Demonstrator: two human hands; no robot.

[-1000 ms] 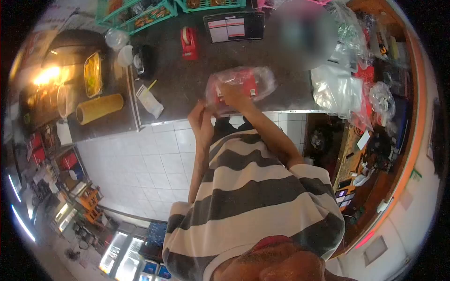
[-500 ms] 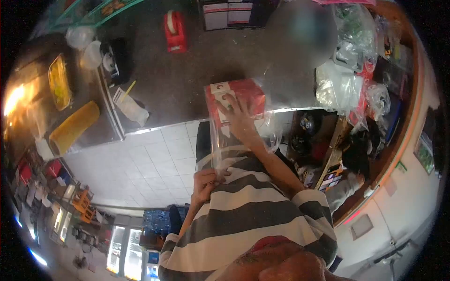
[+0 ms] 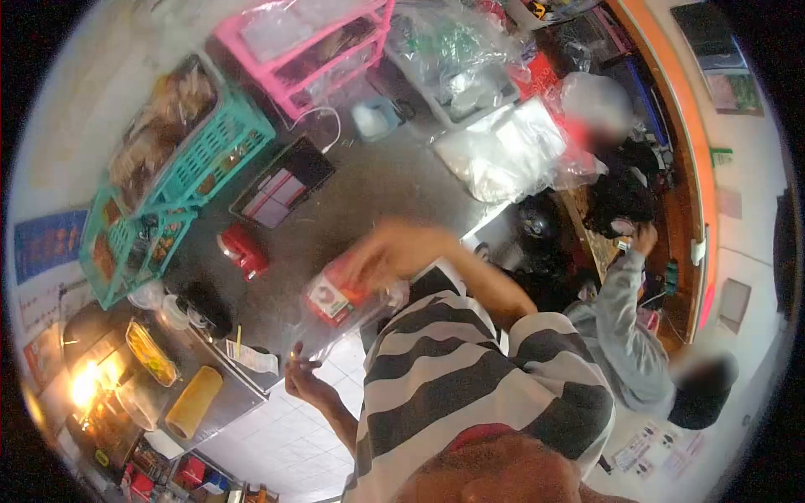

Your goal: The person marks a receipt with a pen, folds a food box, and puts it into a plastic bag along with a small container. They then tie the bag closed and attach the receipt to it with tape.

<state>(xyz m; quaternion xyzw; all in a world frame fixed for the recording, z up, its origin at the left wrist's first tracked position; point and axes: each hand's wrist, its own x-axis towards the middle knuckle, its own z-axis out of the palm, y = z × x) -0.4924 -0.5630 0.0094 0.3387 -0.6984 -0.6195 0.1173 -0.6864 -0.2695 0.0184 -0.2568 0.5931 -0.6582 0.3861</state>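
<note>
A red box with a white label (image 3: 329, 302) sits inside a clear plastic bag (image 3: 312, 334) at the near edge of the counter. My left hand (image 3: 312, 381) is at the bag's near left side, fingers closed on its edge. Over the box's right end is my right hand (image 3: 402, 250), smeared by motion, so its fingers do not show clearly. Just beyond the box stands a red tape dispenser (image 3: 243, 251).
Flat on the dark counter (image 3: 390, 180) lie a dark tablet-like panel (image 3: 283, 181) and a stack of clear bags (image 3: 503, 151). Teal baskets (image 3: 201, 147) and a pink rack (image 3: 314, 50) stand behind. To the right, a person in a grey sleeve (image 3: 620, 314) reaches toward shelves.
My view has swung to the right. My right hand, earlier lying spread on the box, is now blurred over its right end. My left hand has moved up nearer the counter edge.
</note>
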